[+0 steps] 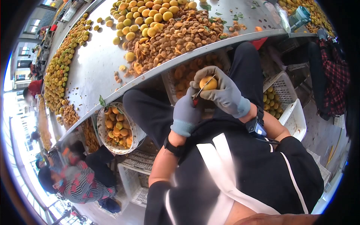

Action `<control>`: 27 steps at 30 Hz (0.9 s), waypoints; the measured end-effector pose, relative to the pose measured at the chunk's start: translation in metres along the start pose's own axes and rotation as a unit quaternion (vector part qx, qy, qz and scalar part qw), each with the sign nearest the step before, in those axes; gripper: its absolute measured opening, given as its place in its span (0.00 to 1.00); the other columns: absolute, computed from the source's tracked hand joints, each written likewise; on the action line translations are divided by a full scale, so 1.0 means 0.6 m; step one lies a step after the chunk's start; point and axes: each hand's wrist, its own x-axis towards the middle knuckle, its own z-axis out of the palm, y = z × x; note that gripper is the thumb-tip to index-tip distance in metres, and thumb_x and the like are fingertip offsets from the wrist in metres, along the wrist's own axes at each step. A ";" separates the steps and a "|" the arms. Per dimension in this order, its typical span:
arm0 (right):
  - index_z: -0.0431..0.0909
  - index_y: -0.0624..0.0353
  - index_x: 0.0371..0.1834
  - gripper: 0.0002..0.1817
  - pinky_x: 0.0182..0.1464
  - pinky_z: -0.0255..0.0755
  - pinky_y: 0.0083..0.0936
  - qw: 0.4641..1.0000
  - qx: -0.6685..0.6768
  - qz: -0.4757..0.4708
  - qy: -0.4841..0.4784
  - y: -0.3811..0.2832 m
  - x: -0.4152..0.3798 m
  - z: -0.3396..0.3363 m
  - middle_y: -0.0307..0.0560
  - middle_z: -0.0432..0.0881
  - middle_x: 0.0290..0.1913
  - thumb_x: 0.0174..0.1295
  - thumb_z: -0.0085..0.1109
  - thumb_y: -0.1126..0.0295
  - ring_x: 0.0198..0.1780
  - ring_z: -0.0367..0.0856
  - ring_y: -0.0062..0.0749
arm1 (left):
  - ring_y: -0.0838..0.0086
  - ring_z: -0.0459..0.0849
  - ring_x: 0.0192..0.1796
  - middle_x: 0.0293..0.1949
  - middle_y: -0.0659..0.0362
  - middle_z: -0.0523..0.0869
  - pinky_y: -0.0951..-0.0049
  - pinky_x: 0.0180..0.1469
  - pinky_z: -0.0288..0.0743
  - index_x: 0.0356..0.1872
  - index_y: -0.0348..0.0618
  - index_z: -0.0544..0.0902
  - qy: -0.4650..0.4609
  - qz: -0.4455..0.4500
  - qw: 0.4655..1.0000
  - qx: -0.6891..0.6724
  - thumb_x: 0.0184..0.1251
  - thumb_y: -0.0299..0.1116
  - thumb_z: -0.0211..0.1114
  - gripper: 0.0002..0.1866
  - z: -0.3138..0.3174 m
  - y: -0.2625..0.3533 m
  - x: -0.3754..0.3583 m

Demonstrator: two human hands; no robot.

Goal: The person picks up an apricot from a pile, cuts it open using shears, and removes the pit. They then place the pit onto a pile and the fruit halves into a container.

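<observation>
My left hand (186,114), in a grey glove with a light-blue cuff, is closed around the red handle of a small knife (195,101). The thin blade reaches up and to the right, lying across a yellow-orange apricot (212,84). That apricot sits between the gloved fingers of my right hand (228,93). Both hands are close together above my lap. Just beyond them, a crate (167,84) of orange apricot pieces stands partly under the table edge.
The metal table (97,62) bears a heap of brown apricot stones (176,41) and whole apricots (150,13). To the left stands a white bucket (140,133) of apricots; to the right, a white crate (294,120). People sit at both sides.
</observation>
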 end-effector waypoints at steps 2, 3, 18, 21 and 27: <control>0.68 0.57 0.58 0.28 0.63 0.71 0.28 1.000 0.015 0.010 0.012 -0.004 0.005 0.001 0.41 0.74 0.52 0.54 0.67 0.82 0.58 0.77 0.29 | 0.45 0.82 0.39 0.34 0.43 0.83 0.53 0.38 0.75 0.47 0.44 0.74 0.003 0.001 1.000 -0.008 0.58 0.29 0.62 0.15 0.000 -0.002 0.008; 0.69 0.57 0.57 0.26 0.58 0.74 0.25 0.998 -0.015 0.009 0.052 -0.004 0.005 0.001 0.40 0.75 0.50 0.55 0.67 0.80 0.54 0.77 0.26 | 0.45 0.81 0.40 0.35 0.43 0.83 0.53 0.39 0.75 0.47 0.43 0.74 -0.021 -0.004 1.000 0.016 0.58 0.28 0.61 0.15 -0.002 -0.003 0.011; 0.70 0.58 0.63 0.28 0.48 0.80 0.20 0.996 -0.005 0.070 0.057 -0.022 -0.001 -0.019 0.40 0.80 0.51 0.59 0.67 0.74 0.49 0.80 0.21 | 0.45 0.82 0.44 0.36 0.43 0.84 0.58 0.43 0.75 0.43 0.42 0.75 -0.046 -0.043 0.997 -0.042 0.60 0.26 0.60 0.10 -0.001 0.007 0.020; 0.69 0.57 0.65 0.28 0.50 0.79 0.23 0.993 -0.079 0.051 0.065 -0.014 -0.002 -0.039 0.42 0.79 0.55 0.60 0.66 0.72 0.51 0.80 0.24 | 0.45 0.82 0.43 0.35 0.44 0.84 0.58 0.42 0.75 0.42 0.42 0.75 -0.044 -0.046 0.998 -0.028 0.60 0.26 0.60 0.09 0.004 -0.002 0.015; 0.67 0.57 0.66 0.29 0.52 0.79 0.24 0.989 0.132 0.044 0.044 0.001 0.003 -0.030 0.43 0.79 0.54 0.61 0.65 0.70 0.50 0.82 0.27 | 0.44 0.81 0.42 0.34 0.43 0.83 0.56 0.40 0.74 0.41 0.42 0.74 -0.033 -0.028 0.998 -0.035 0.61 0.28 0.61 0.09 0.002 0.004 0.016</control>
